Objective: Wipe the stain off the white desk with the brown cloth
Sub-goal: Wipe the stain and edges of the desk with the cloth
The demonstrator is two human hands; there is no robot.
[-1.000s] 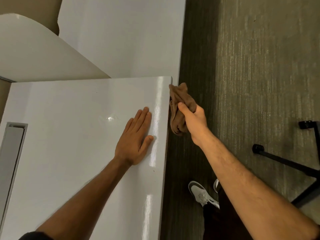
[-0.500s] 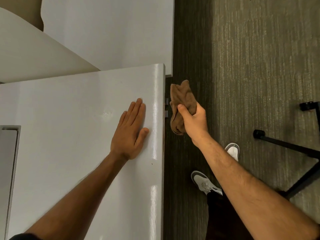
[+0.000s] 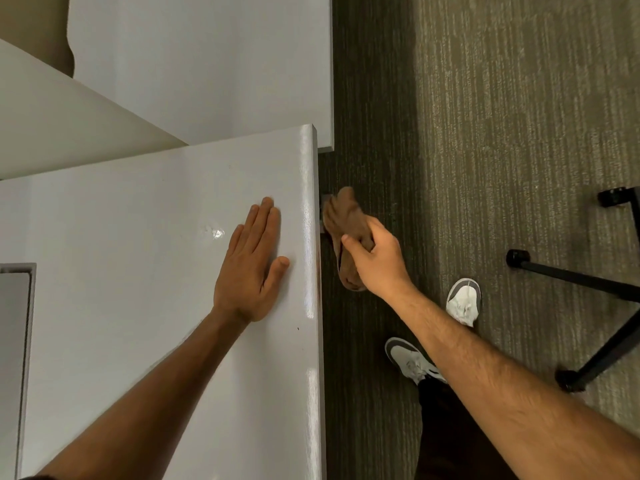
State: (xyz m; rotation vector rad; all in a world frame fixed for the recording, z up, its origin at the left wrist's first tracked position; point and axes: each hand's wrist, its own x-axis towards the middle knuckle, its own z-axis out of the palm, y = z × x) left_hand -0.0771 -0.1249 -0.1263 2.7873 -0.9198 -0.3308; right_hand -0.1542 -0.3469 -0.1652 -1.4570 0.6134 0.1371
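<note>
Meanwhile the left hand (image 3: pixel 251 268) lies flat and open on the white desk (image 3: pixel 138 306) — the right hand (image 3: pixel 375 259) grips a bunched brown cloth (image 3: pixel 346 223) just beside its edge.

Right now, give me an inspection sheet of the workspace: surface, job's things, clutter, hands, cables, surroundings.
Surface: white desk, glossy; reddish-brown streak on its right edge.
Job's things: brown cloth bunched, held off the desk beside the edge.
Clutter: nothing seen on the desk.
Hands: left hand flat on the desk; right hand gripping the cloth.
Cables: nothing seen.
Surroundings: carpet, black stand legs, white shoes.
</note>
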